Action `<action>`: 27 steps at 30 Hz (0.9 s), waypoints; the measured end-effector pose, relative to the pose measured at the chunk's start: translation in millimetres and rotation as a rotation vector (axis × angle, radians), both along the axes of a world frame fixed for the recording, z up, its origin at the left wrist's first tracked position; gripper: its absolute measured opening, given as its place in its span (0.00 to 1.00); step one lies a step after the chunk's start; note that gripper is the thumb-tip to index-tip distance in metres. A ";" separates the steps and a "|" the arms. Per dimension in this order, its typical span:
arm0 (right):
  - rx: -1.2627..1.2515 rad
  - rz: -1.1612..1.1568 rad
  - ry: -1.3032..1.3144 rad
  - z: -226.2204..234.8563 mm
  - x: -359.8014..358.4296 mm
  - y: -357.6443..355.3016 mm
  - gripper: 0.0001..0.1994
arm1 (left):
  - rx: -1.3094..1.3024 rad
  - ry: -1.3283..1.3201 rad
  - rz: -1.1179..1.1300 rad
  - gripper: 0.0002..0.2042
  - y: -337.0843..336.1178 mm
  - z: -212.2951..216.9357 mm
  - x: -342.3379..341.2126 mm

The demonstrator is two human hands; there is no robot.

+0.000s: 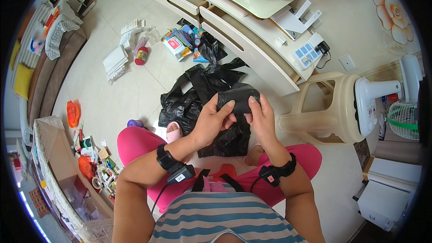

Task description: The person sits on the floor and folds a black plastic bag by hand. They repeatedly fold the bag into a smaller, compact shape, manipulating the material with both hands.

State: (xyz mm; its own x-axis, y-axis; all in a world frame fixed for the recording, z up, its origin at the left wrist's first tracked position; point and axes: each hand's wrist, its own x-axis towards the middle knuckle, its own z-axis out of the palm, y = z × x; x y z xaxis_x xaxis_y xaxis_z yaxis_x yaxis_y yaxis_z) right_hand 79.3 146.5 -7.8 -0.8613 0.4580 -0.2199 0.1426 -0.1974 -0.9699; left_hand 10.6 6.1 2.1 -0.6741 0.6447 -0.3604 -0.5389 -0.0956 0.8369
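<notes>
A black plastic bag, folded into a small, flat bundle, is held up in front of me. My left hand grips its left end, with the thumb laid across the front. At the right end, my right hand pinches the bundle between thumb and fingers. More black plastic bags lie loose and crumpled on the floor below, partly hidden by my hands and forearms.
Two drawers stand pulled out from the white cabinet ahead. Wipes and packets, a red-labelled jar and white boxes lie on the floor. A beige stool is at right, and small clutter beside a cabinet at left.
</notes>
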 end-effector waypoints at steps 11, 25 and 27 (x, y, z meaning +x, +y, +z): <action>0.664 -0.040 0.083 -9.8 -0.4 0.7 0.14 | -0.049 -0.375 -0.056 0.06 -2.7 9.6 -10.4; 0.071 -0.040 -0.002 2.5 -0.5 -2.2 0.11 | -0.005 -0.058 -0.016 0.07 -2.3 -0.5 -3.2; 0.129 -0.072 0.029 -1.3 -1.5 -4.4 0.12 | -0.001 -0.044 -0.021 0.08 -1.7 1.4 -2.3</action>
State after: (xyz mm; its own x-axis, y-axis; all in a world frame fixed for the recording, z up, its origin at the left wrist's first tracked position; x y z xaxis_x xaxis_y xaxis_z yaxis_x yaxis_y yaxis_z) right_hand 77.8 142.1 -9.1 -0.8304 0.5416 -0.1311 0.1046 -0.0795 -0.9913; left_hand 8.3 4.5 3.5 -0.6438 0.6584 -0.3899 -0.5771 -0.0833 0.8124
